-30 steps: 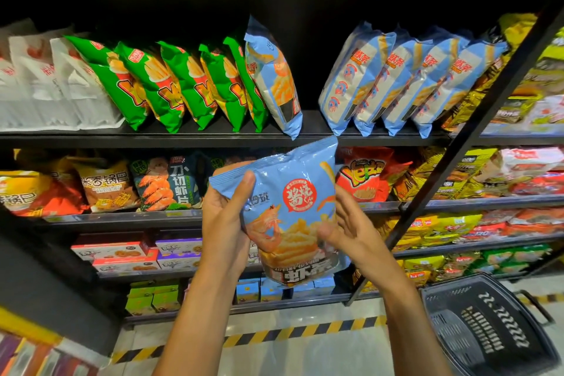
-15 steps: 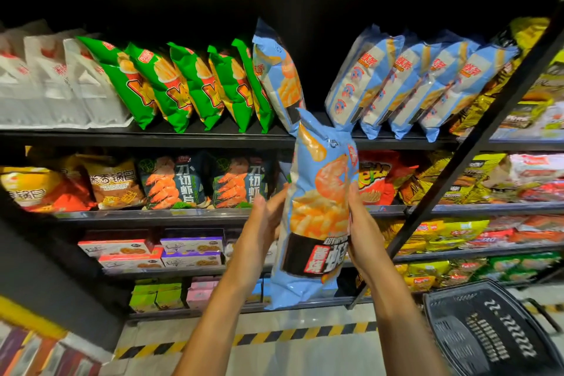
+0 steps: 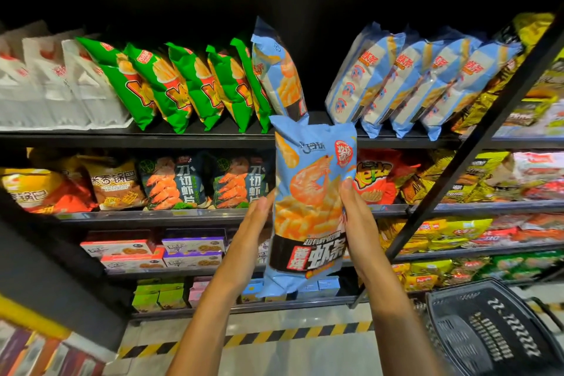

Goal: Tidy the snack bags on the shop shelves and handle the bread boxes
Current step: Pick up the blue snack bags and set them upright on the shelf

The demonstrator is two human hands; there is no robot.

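Tall light-blue plastic shrimp-stick snack bag [image 3: 311, 207] was upright, held in front of the black shelves [image 3: 213, 139], its top at upper-shelf level. Left hand [image 3: 256, 223] lay flat against its left edge, fingers straight. Right hand [image 3: 355, 220] gripped the right edge, thumb on the front. Black plastic basket [image 3: 488, 330] sat lower right.

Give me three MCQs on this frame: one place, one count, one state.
1. Where is the black basket?
A. top shelf
B. lower right, near the floor
C. left of the white bags

2. How many green snack bags stand on the upper shelf?
A. two
B. five
C. nine

3. The blue shrimp-stick bag is:
A. held upright between left hand and right hand
B. lying in the basket
C. torn open

Answers: 1 B, seen at the lower right corner; 2 B, five green fronts in a row; 3 A, one hand on each side.
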